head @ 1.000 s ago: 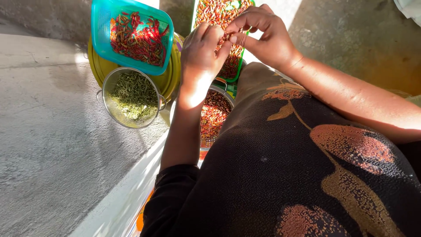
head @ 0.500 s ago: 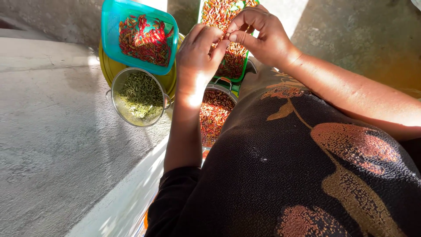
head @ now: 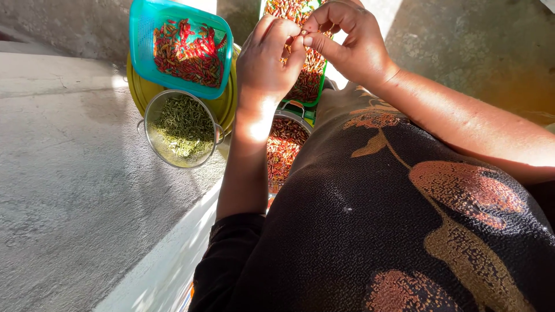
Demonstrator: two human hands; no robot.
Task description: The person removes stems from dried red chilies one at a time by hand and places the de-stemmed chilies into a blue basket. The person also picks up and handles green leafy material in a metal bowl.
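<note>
My left hand point(head: 267, 55) and my right hand point(head: 347, 40) meet fingertip to fingertip, pinching one small chilli pepper point(head: 303, 36) between them above a green tray point(head: 315, 86) heaped with red and orange chillies. Below my hands stands a metal pot point(head: 284, 144) filled with red chillies. To the left, a turquoise basket point(head: 139, 49) holds more red chillies, and a metal colander point(head: 151, 118) holds green stems.
The basket rests on a yellow-green plate point(head: 222, 107) on a grey concrete step point(head: 69, 190) with a white edge. My lap in a dark patterned garment point(head: 393, 231) fills the lower right. Concrete floor point(head: 474, 46) lies beyond.
My hands have stayed together on the chilli, with only small finger movement. The view has shifted slightly, so the containers sit a little further right in the picture.
</note>
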